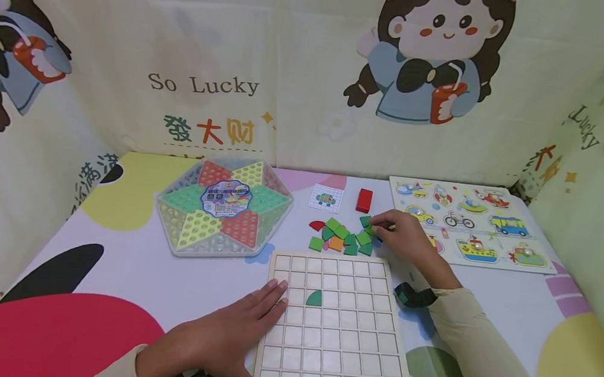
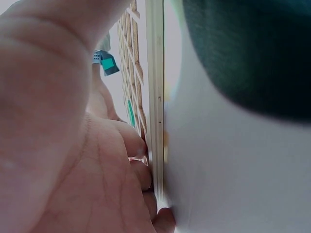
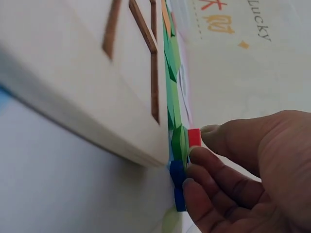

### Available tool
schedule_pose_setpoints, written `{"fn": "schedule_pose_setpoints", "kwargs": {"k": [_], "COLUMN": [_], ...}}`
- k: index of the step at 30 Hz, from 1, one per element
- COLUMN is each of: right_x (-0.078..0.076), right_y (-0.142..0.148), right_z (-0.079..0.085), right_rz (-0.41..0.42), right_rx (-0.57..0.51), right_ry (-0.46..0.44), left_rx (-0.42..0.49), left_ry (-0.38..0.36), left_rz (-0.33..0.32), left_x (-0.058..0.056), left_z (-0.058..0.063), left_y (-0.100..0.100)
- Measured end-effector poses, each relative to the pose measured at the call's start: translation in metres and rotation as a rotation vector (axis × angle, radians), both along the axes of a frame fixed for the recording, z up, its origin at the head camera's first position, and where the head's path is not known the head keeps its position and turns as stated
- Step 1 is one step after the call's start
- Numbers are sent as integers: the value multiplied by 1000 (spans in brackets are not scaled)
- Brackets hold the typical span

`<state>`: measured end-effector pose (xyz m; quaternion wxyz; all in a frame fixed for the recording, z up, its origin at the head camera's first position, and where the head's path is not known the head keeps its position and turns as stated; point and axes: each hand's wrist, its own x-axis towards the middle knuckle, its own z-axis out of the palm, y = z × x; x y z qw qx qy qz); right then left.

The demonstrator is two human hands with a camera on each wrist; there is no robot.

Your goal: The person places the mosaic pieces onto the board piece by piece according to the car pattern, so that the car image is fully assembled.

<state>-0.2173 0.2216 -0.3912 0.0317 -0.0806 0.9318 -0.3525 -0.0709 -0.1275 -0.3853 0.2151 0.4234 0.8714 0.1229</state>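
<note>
A white grid board [image 1: 351, 319] with a light wooden frame lies in front of me, one green quarter-circle tile [image 1: 314, 298] in a cell. My left hand [image 1: 234, 327] rests along the board's left edge, fingers extended over the rim and thumb near the bottom corner. Beyond the board, my right hand [image 1: 403, 238] reaches into a heap of loose green tiles [image 1: 350, 240]. Its thumb and bent fingers come down beside a green tile [image 3: 180, 143]. A red block [image 3: 194, 137] shows through the gap between thumb and forefinger. Blue pieces [image 3: 178, 187] lie by the fingertips, mostly hidden in the head view.
Behind the heap are a small picture card [image 1: 326, 199] and the red block. A clear hexagonal box [image 1: 167, 230] with coloured triangles stands back left, a vehicle puzzle board [image 1: 452, 239] back right. An orange tile [image 1: 335, 243] and a red piece [image 1: 317, 226] lie among the green ones.
</note>
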Motion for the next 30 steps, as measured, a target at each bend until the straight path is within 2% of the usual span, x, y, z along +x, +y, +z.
{"fn": "schedule_pose_setpoints", "kwargs": {"k": [7,15,30], "right_x": [2,-1,-1], "right_y": [-4,-6,-13], "right_z": [0,1,3], "right_rz": [27,-6,98], "right_rx": [6,39,120], "right_ry": [-23,-68,-75], "left_rx": [-9,-18,-7], "left_ry": [-1,-13,-29], "left_rz": [3,9,21], "left_x": [-1,-1,0], "left_z": [0,1,2], "left_y": [1,1,2]}}
